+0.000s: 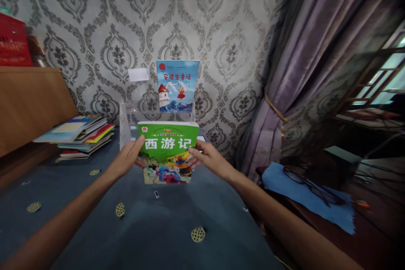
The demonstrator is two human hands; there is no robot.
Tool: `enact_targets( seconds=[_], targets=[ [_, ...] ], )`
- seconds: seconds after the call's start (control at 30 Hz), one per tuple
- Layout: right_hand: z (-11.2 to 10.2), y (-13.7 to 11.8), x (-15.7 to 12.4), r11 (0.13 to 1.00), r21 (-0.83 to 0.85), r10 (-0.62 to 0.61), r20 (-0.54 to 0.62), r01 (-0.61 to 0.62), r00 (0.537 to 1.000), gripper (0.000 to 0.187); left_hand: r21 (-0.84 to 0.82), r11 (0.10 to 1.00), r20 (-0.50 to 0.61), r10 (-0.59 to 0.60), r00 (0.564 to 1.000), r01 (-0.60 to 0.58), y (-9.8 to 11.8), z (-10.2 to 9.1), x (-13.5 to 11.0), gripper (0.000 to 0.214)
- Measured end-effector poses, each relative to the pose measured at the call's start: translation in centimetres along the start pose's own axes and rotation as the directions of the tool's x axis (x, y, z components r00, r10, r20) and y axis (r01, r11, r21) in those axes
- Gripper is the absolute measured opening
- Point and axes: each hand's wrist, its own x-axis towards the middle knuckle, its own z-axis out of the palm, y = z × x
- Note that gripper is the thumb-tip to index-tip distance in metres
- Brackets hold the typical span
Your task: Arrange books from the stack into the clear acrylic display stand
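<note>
The green 西游记 storybook [167, 156] is hiding part of the clear stand [124, 123], whose sides are blending into the wallpaper [230, 50]. I am not seeing whether the storybook is touching the table [95, 219]. It is being held between the left grip [129, 156] and the right grip [209, 158], both clamping its side edges. Its cover is showing three white characters above colourful cartoon figures.

the bare left forearm [85, 200] slants up to the grip from below left, the bare right forearm [268, 204] from below right, both wrists outside it. the bare left hand [127, 158] clasps one side, its thumb [140, 140] raised; the bare right hand [211, 159] clasps the other, its fingers pointing inward.
</note>
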Motion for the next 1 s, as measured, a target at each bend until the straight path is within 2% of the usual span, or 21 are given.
enact_targets(
  seconds=[0.1, 0.2, 0.33, 0.43, 0.5, 0.6, 0.73, 0.83, 0.9, 1.0],
  targets=[
    [-1.5, -1.3, 1.7, 0.997, -0.051, -0.068, -0.062, 0.065, 0.996, 0.038, -0.032, 0.993, 0.015, 0.113, 0.994, -0.112, 1.5, 0.1, 2.2, 0.065],
    [-2.7, -2.8, 3.5, 0.985, -0.08, -0.162, -0.132, 0.152, 0.978, 0.039, 0.0, 0.965, -0.019, 0.262, 0.965, -0.262, 3.2, 0.2, 4.3, 0.067],
    [-4.1, -5.1, 5.4, 0.96, -0.125, -0.27, -0.188, 0.25, 0.944, 0.039, 0.068, 0.891, -0.123, 0.453, 0.883, -0.448, 5.7, 0.4, 6.8, 0.069],
    [-4.8, -6.5, 6.5, 0.93, -0.191, -0.349, -0.201, 0.313, 0.915, 0.044, 0.096, 0.837, -0.171, 0.546, 0.82, -0.538, 6.8, 0.5, 8.3, 0.068],
    [-5.2, -7.0, 7.1, 0.912, -0.228, -0.387, -0.205, 0.34, 0.899, 0.048, 0.129, 0.814, -0.186, 0.581, 0.792, -0.567, 7.1, 0.6, 9.1, 0.07],
    [-5.7, -6.9, 7.9, 0.902, -0.27, -0.399, -0.216, 0.338, 0.891, 0.052, 0.146, 0.81, -0.216, 0.586, 0.781, -0.567, 7.0, 0.8, 10.0, 0.073],
    [-6.2, -6.1, 8.8, 0.878, -0.292, -0.446, -0.211, 0.38, 0.87, 0.052, 0.14, 0.794, -0.228, 0.608, 0.761, -0.592, 6.3, 1.2, 10.7, 0.077],
    [-6.6, -5.4, 9.4, 0.847, -0.3, -0.506, -0.199, 0.439, 0.839, 0.052, 0.204, 0.775, -0.245, 0.632, 0.735, -0.598, 5.7, 1.3, 11.4, 0.082],
    [-6.8, -5.0, 9.8, 0.845, -0.281, -0.513, -0.187, 0.454, 0.838, 0.053, 0.244, 0.768, -0.242, 0.64, 0.73, -0.593, 5.3, 1.4, 11.8, 0.084],
    [-7.1, -4.3, 10.1, 0.866, -0.249, -0.481, -0.176, 0.434, 0.859, 0.054, 0.246, 0.766, -0.199, 0.639, 0.743, -0.593, 4.8, 1.5, 12.2, 0.082]
  ],
)
